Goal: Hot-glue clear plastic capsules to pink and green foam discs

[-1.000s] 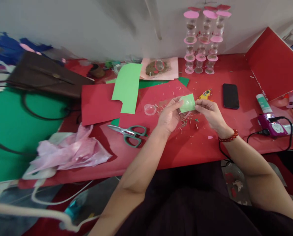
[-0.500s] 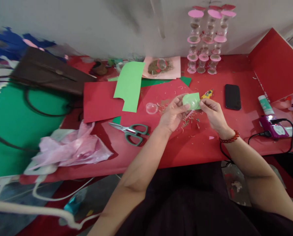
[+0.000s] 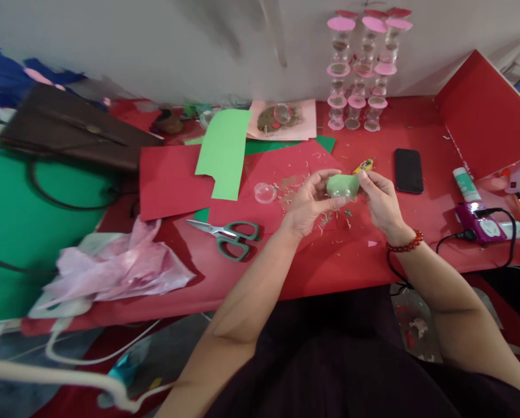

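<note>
Above the red table, my left hand [image 3: 308, 203] grips a clear plastic cup [image 3: 340, 194] from its left side, thumb along the near edge. A piece of light green paper [image 3: 344, 181] lies against the cup's far side. My right hand [image 3: 380, 200] pinches the right edge of that green paper between thumb and fingers. A yellow cutter [image 3: 364, 166] lies just beyond the right hand. Left of my left hand rests a clear round plastic piece [image 3: 265, 193], with paper scraps around it.
Scissors [image 3: 229, 235] lie at left near a pink plastic bag [image 3: 120, 264]. Light green paper [image 3: 225, 154] covers red sheets [image 3: 172, 183]. Stacked clear cups with pink discs [image 3: 355, 69] stand at the back. A phone [image 3: 408, 170], glue stick [image 3: 466, 184] and purple socket block [image 3: 480, 223] are right.
The cup and green paper have tilted in my hands, the paper's face now foreshortened. My right hand has turned slightly. The whole view has shifted a little.
</note>
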{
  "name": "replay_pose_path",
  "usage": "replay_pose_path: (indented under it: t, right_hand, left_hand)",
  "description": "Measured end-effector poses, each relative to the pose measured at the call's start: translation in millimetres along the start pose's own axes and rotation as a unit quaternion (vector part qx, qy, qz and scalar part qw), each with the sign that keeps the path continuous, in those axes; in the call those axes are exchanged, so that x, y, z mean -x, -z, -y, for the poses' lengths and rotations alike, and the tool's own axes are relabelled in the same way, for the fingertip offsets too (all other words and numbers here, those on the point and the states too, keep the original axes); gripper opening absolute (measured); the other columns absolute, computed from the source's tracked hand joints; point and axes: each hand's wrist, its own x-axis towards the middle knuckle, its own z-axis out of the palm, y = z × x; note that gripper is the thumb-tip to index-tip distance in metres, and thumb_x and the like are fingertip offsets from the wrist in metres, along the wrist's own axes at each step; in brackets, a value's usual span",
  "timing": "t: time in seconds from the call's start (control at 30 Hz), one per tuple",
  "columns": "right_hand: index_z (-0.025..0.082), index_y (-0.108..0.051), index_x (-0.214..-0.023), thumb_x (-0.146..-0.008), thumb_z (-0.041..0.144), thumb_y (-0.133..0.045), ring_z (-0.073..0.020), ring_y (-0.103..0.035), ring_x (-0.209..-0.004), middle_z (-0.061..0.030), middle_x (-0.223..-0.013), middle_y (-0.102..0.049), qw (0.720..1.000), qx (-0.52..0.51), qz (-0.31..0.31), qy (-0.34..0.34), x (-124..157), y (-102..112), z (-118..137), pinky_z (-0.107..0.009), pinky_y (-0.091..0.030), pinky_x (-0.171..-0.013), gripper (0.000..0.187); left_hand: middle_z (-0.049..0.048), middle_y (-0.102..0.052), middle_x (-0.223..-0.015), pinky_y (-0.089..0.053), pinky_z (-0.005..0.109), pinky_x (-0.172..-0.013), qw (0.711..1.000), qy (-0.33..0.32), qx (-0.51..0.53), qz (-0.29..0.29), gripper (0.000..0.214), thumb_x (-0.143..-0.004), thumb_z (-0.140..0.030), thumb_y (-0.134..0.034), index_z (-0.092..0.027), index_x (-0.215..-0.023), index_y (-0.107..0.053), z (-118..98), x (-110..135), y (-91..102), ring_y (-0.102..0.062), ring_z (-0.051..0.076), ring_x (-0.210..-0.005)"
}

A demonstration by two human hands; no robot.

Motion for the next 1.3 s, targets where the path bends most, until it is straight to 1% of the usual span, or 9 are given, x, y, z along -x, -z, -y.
replay_pose_path:
  t: [0.17,0.27,0.33,0.5,0.93,1.03,1.13,1.2,1.3]
  right_hand:
    - [0.024,-0.071,-0.078,-0.073,0.069,-0.086,-0.0126,-0.051,-0.066,0.0021,-0.072,-0.061,1.0,0.004,0.018,-0.016,-1,2,-1,-0.028,-0.047,-0.063,0.047]
    - [0.025,-0.069,-0.078,-0.074,0.064,-0.087,-0.0124,-0.054,-0.066,0.0021,-0.073,-0.062,0.999,-0.022,0.008,-0.04,-5,6,-6,-0.029,-0.051,-0.065,0.044]
    - [0.025,-0.068,-0.077,-0.071,0.059,-0.089,-0.0122,-0.056,-0.068,0.0023,-0.075,-0.063,0.996,-0.062,-0.008,-0.061,-9,8,-12,-0.029,-0.054,-0.067,0.04]
    - [0.025,-0.069,-0.076,-0.073,0.042,-0.089,-0.0114,-0.057,-0.066,0.0029,-0.073,-0.064,0.988,-0.1,-0.044,-0.105,-14,9,-18,-0.025,-0.054,-0.064,0.027]
    - [0.026,-0.066,-0.081,-0.081,0.04,-0.082,-0.0117,-0.059,-0.064,0.003,-0.072,-0.063,0.986,-0.074,0.005,-0.147,-12,14,-20,-0.026,-0.053,-0.062,0.021]
    - [0.025,-0.066,-0.08,-0.079,0.041,-0.083,-0.01,-0.055,-0.06,0.0043,-0.068,-0.06,0.986,-0.085,-0.003,-0.141,-10,10,-18,-0.024,-0.051,-0.059,0.024]
    - [0.024,-0.065,-0.077,-0.078,0.05,-0.084,-0.0099,-0.055,-0.061,0.0042,-0.069,-0.06,0.993,-0.052,0.006,-0.106,-7,6,-13,-0.025,-0.052,-0.061,0.032]
    - [0.024,-0.065,-0.077,-0.078,0.055,-0.085,-0.0106,-0.056,-0.062,0.0035,-0.07,-0.062,0.996,-0.019,0.021,-0.079,-4,4,-10,-0.027,-0.053,-0.063,0.036]
    - [0.024,-0.067,-0.078,-0.078,0.057,-0.085,-0.0109,-0.056,-0.063,0.0027,-0.07,-0.063,0.998,-0.006,0.033,-0.06,-1,2,-6,-0.028,-0.052,-0.064,0.038]
  left_hand:
    - [0.0018,-0.077,-0.102,-0.056,0.027,-0.078,1.0,0.002,0.013,-0.009,0.068,-0.055,-0.048,-0.102,-0.026,-0.112,-0.072,0,-2,1.4,-0.07,0.015,-0.088]
    - [0.0051,-0.079,-0.1,-0.055,0.029,-0.072,1.0,0.01,0.018,-0.024,0.064,-0.066,-0.071,-0.089,-0.024,-0.106,-0.075,2,-4,2.4,-0.071,0.017,-0.084]
    - [0.0055,-0.079,-0.093,-0.054,0.03,-0.07,0.999,0.027,0.003,-0.043,0.059,-0.07,-0.075,-0.084,-0.023,-0.097,-0.077,5,-5,3.2,-0.071,0.017,-0.082]
    - [0.0007,-0.072,-0.072,-0.049,0.029,-0.064,0.995,0.048,-0.055,-0.074,0.043,-0.067,-0.062,-0.091,-0.022,-0.078,-0.078,8,-6,5.0,-0.062,0.013,-0.065]
    - [0.0016,-0.074,-0.075,-0.055,0.031,-0.075,0.995,0.017,-0.051,-0.081,0.037,-0.075,-0.055,-0.087,-0.022,-0.071,-0.071,10,-8,7.4,-0.067,0.015,-0.074]
    - [0.003,-0.074,-0.077,-0.055,0.03,-0.073,0.995,0.011,-0.033,-0.096,0.046,-0.076,-0.066,-0.084,-0.022,-0.077,-0.073,8,-7,5.2,-0.068,0.016,-0.076]
    - [0.0057,-0.079,-0.093,-0.055,0.031,-0.073,0.996,0.024,-0.004,-0.082,0.056,-0.073,-0.072,-0.083,-0.023,-0.099,-0.076,3,-4,2.2,-0.07,0.018,-0.083]
    - [0.0059,-0.079,-0.101,-0.054,0.029,-0.071,0.997,0.04,0.005,-0.065,0.062,-0.067,-0.067,-0.091,-0.023,-0.107,-0.075,0,-3,0.6,-0.071,0.017,-0.083]
    - [0.0037,-0.078,-0.093,-0.053,0.026,-0.065,0.996,0.061,0.013,-0.056,0.059,-0.059,-0.054,-0.099,-0.021,-0.102,-0.075,-3,-3,-0.1,-0.068,0.014,-0.075]
